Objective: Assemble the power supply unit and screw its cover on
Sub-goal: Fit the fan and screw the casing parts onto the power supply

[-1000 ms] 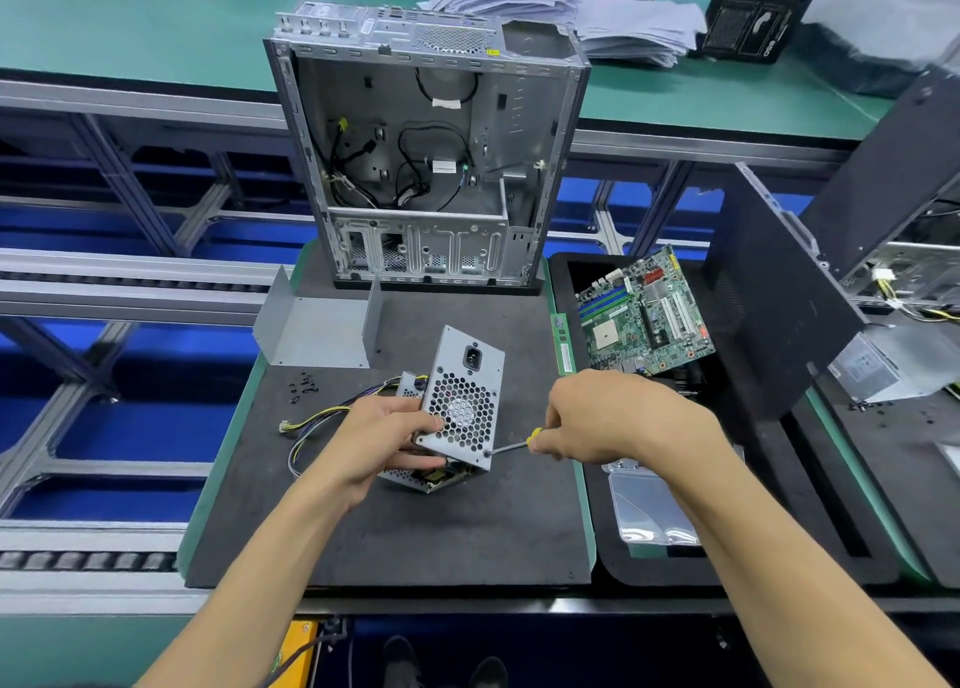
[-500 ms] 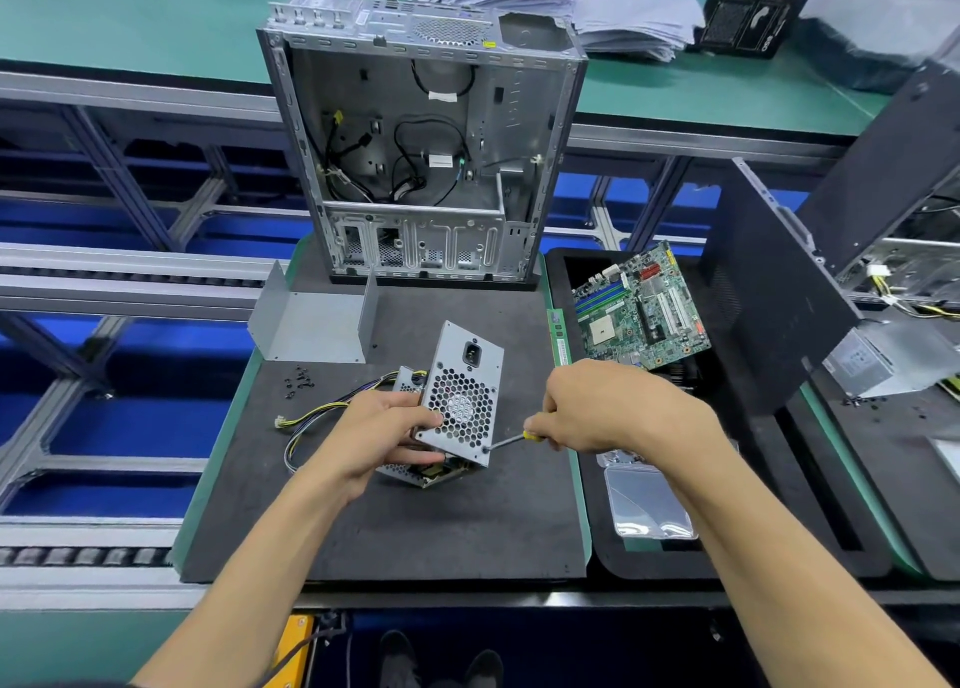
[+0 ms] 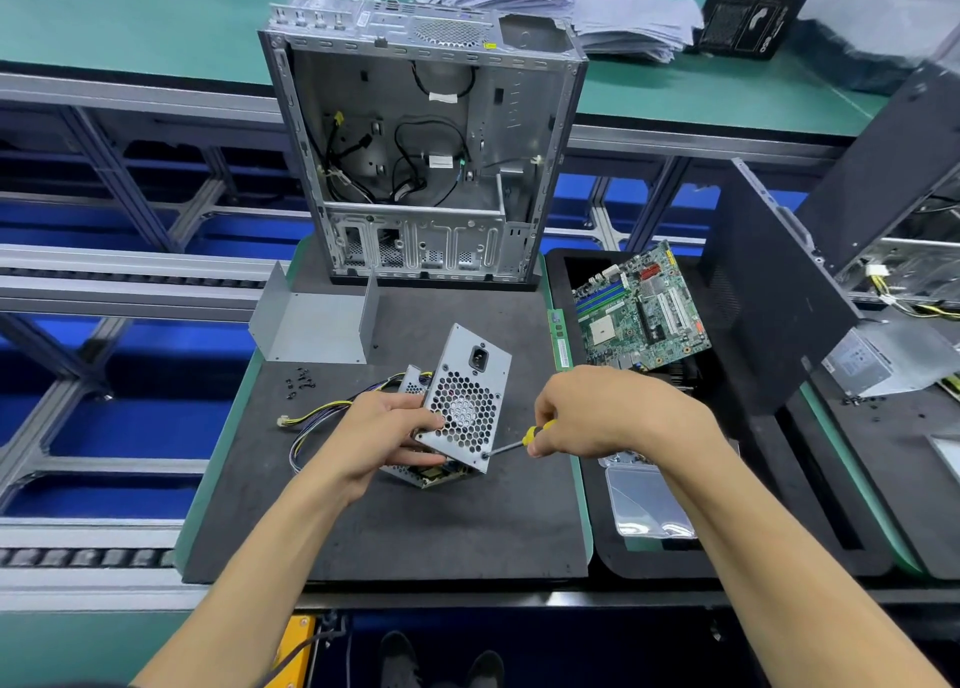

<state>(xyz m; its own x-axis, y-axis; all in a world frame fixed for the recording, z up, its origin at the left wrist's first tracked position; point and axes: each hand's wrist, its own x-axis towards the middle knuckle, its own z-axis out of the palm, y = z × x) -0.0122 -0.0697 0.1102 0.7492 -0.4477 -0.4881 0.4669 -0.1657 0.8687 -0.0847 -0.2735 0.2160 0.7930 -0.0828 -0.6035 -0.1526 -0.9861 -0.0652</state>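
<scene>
Left hand [image 3: 384, 435] grips tilted power supply [image 3: 462, 401]; right hand [image 3: 613, 412] grips screwdriver [image 3: 519, 440]

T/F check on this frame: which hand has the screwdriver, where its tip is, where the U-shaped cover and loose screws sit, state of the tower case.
1. The right hand holds the screwdriver. True.
2. The screwdriver tip sits at the lower corner of the power supply unit. True.
3. The left hand rests flat on the mat. False: it grips the unit.
4. The U-shaped cover is already on the unit. False: it lies apart on the mat.
5. The loose screws lie inside the tower case. False: they lie on the mat.
</scene>
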